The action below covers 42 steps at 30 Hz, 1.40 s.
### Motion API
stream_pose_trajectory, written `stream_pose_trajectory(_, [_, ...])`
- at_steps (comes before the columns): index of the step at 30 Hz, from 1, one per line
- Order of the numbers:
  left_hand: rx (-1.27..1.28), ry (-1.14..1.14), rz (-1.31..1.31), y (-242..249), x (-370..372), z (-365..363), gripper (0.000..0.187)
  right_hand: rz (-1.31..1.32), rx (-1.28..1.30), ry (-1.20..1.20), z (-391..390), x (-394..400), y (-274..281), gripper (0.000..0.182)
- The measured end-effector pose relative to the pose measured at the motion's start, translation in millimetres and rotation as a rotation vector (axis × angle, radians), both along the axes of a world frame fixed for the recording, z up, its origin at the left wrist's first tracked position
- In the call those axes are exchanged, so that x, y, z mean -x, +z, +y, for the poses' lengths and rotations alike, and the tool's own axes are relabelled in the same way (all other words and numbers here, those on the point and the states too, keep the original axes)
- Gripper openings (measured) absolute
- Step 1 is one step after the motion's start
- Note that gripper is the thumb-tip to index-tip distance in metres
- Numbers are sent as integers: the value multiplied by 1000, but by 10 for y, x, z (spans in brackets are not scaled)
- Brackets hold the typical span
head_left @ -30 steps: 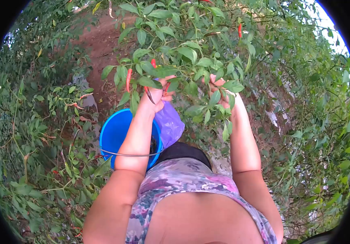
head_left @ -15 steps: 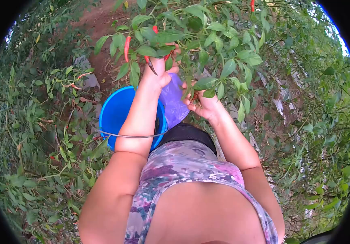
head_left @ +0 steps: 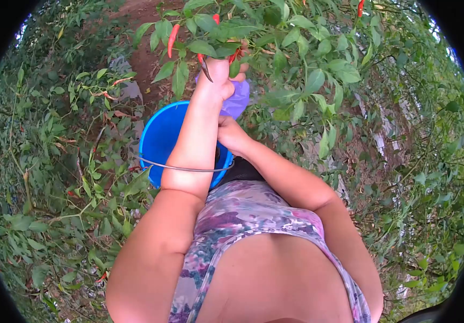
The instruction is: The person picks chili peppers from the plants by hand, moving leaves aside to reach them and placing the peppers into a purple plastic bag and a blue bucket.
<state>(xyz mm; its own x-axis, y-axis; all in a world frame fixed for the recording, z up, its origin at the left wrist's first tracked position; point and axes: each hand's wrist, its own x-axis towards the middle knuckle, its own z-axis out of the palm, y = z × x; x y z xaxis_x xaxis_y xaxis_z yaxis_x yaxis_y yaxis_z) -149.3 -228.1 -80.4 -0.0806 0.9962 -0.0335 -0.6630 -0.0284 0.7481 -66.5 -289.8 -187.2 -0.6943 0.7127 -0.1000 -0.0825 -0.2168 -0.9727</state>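
My left hand is raised among the leaves of a chili plant. Its visible fingers curl inward beside a red chili; leaves cover what they hold. Near that wrist hangs a chili, red above and dark at the tip. Another red chili dangles to the left. Over the right side of the blue bucket, my right hand reaches in behind my left forearm, which hides its fingers. A purple plastic bag shows just below my left hand.
The bucket's wire handle crosses in front of my left forearm. Dense chili plants stand on the left, with more foliage on the right. Bare brown soil shows at the top.
My right hand has left the leaves on the right and moved left to the bucket, behind my left forearm. My left hand stays among the leaves; the whole view has shifted slightly.
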Motion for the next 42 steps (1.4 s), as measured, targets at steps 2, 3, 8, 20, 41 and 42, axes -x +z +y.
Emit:
stream_pose_trajectory(2, [15,18,9,40,-27,-23,21,54,118,43,55,-62,3,15])
stream_pose_trajectory(3, [-4,11,-9,-2,-31,17,20,61,105,32,76,-89,-11,15])
stream_pose_trajectory(8, [-3,-83,-22,28,-61,-23,18,-120,14,138,38,-314,-66,13])
stream_pose_trajectory(20, [-16,-68,11,28,-163,-106,11,-152,-102,-393,653,-1667,695,15])
stream_pose_trajectory(41, [-77,79,-7,92,-154,-105,22,-253,-1069,-577,966,-921,1410,24])
stream_pose_trajectory(42, [-78,78,-7,51,-133,-49,22,-300,-1145,-593,939,-913,1420,23])
